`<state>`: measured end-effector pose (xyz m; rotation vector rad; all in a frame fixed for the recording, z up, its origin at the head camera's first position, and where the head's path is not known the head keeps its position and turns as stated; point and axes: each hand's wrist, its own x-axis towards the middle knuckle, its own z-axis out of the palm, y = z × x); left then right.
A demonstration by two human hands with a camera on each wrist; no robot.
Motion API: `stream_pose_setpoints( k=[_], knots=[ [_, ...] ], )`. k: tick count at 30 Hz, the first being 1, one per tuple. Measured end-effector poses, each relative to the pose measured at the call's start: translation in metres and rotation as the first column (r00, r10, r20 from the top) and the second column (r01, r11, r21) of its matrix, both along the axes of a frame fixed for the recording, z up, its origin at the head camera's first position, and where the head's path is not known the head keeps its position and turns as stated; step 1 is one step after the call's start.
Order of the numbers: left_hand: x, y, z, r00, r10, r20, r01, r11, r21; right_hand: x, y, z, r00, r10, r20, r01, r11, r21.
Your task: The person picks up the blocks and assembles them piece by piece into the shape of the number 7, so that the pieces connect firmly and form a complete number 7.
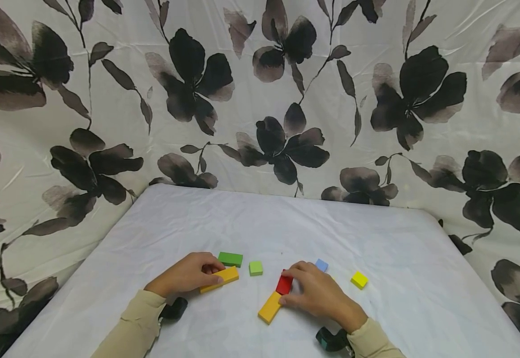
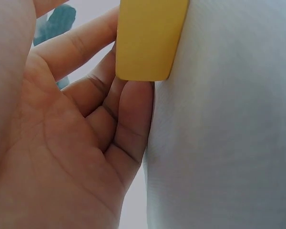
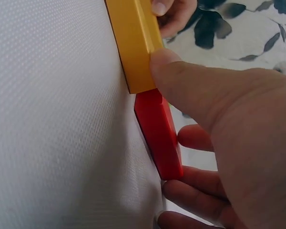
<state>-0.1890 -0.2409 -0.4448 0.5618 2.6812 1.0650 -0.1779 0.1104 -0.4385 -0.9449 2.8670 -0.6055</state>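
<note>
My left hand (image 1: 193,271) pinches a long orange-yellow block (image 1: 228,276) lying at a slant on the white cloth. The left wrist view shows the end of that block (image 2: 145,43) beside the curled fingers. At the middle, my right hand (image 1: 315,291) bends over a red block (image 1: 284,285) and a second orange-yellow block (image 1: 269,308), set end to end. Its thumb touches the orange-yellow block (image 3: 133,47) near the joint, while the other fingers rest along the side and far end of the red block (image 3: 157,133).
Behind the left hand lies a green rectangular block (image 1: 230,259), with a light green cube (image 1: 255,268) to its right. A blue block (image 1: 321,265) shows partly past the right hand. Farther right sits a yellow cube (image 1: 359,280). Flowered fabric (image 1: 242,99) hangs around the table (image 1: 224,214).
</note>
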Motion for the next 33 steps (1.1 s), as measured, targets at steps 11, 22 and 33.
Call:
stream_pose_setpoints(
  k=[11, 22, 33],
  knots=[
    [0.0, 0.003, 0.0, 1.0, 0.026, 0.014, -0.026, 0.999, -0.024, 0.0, -0.001, -0.003, 1.0, -0.011, -0.022, 0.01, 1.0, -0.01],
    [-0.001, 0.006, -0.002, 0.999, 0.031, -0.022, -0.032, 0.998, -0.057, 0.0, 0.0, -0.005, 1.0, 0.004, -0.024, -0.005, 1.0, -0.014],
    [0.0, 0.011, -0.002, 0.995, 0.073, -0.06, -0.078, 0.993, -0.086, 0.001, 0.0, -0.003, 1.0, 0.002, -0.03, -0.003, 1.0, -0.015]
  ],
)
